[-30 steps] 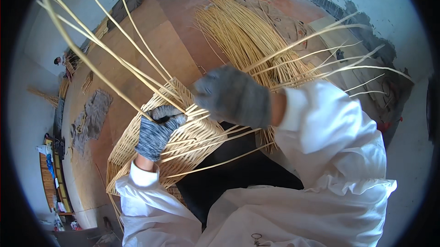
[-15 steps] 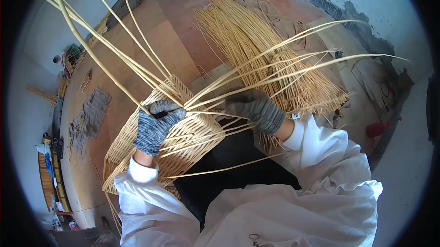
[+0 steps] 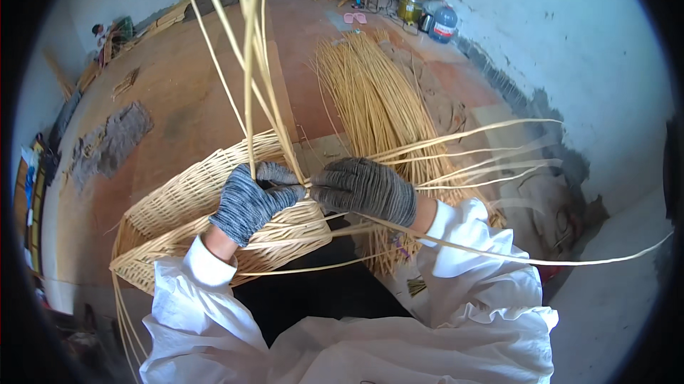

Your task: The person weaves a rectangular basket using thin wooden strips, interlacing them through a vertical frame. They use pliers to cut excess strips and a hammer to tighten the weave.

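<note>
A pale wicker basket (image 3: 206, 188) lies tilted across my lap, its long woven walls running to the left. My left hand (image 3: 251, 199), in a grey knit glove, is closed at the basket's near-right corner, with upright willow rods (image 3: 251, 63) rising between thumb and fingers. Right beside it, my right hand (image 3: 365, 188), gloved the same way, is closed round willow rods that fan out to the right. Fingertips of both hands almost meet at the corner. One long rod (image 3: 499, 250) passes beneath my right hand and wrist toward the right.
A large bundle of loose willow rods (image 3: 370, 92) lies on the floor ahead. Grey cloth (image 3: 114, 140) is spread at the left. Pink slippers (image 3: 354, 18), a large water bottle (image 3: 443, 24) and a yellowish tin (image 3: 410, 8) stand farther back. A black cloth (image 3: 320, 291) covers my lap.
My right hand has moved in to the corner beside my left hand. The upright rods have swung from leaning left to nearly upright, and the view has shifted.
</note>
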A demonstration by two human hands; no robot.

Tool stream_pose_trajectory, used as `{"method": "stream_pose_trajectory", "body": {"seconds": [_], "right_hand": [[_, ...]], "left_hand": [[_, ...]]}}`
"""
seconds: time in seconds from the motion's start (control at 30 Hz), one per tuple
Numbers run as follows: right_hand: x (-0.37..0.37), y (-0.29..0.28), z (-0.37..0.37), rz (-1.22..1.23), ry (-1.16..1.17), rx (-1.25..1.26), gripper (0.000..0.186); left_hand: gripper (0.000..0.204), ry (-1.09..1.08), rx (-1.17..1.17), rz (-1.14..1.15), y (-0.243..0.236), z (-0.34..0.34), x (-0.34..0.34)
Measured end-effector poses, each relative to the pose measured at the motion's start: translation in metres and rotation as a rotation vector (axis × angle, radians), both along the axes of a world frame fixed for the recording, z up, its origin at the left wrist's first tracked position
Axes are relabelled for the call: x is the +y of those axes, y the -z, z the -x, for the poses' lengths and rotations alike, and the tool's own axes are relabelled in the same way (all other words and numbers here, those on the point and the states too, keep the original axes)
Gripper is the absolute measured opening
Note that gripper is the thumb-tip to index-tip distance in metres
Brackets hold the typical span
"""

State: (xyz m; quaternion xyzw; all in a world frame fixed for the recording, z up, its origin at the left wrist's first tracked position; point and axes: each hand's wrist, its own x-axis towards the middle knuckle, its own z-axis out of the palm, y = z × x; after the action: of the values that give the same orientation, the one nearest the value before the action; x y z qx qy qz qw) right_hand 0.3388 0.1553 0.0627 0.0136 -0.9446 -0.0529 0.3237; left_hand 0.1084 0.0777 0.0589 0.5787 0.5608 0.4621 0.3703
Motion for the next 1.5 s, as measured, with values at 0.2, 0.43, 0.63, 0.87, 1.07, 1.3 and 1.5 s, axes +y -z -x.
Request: {"method": "stream_pose_trajectory", "body": {"seconds": [0.2,0.43,0.63,0.87,1.07,1.3,1.5], "right_hand": [[0.008,-0.016,0.004,0.149,-0.023,-0.174,0.026],[0.051,-0.024,0.055,1.489,0.05,-0.364,0.037],[0.064,-0.01,0.072,1.641,0.082,-0.313,0.031],[0.11,-0.068,0.065,1.16,0.079,-0.34,0.032],[0.044,-0.137,0.095,0.836,-0.459,0.1,0.065],[0.015,-0.158,0.097,1.062,-0.699,0.023,0.078],[0.045,-0.169,0.093,1.711,-1.041,-0.121,0.049]], "left_hand": [[0.025,-0.008,0.166,-0.019,-0.007,-0.004,-0.01],[0.034,-0.026,0.112,0.054,-0.014,-0.011,-0.017],[0.047,0.027,0.246,-0.064,-0.012,-0.011,-0.033],[0.036,-0.249,0.402,-0.111,-0.01,-0.038,-0.028],[0.032,-0.258,0.473,-0.309,0.003,-0.047,-0.031],[0.029,-0.209,0.401,-0.239,0.003,-0.036,-0.039],[0.026,-0.152,0.3,-0.179,-0.002,-0.039,-0.035]]}}
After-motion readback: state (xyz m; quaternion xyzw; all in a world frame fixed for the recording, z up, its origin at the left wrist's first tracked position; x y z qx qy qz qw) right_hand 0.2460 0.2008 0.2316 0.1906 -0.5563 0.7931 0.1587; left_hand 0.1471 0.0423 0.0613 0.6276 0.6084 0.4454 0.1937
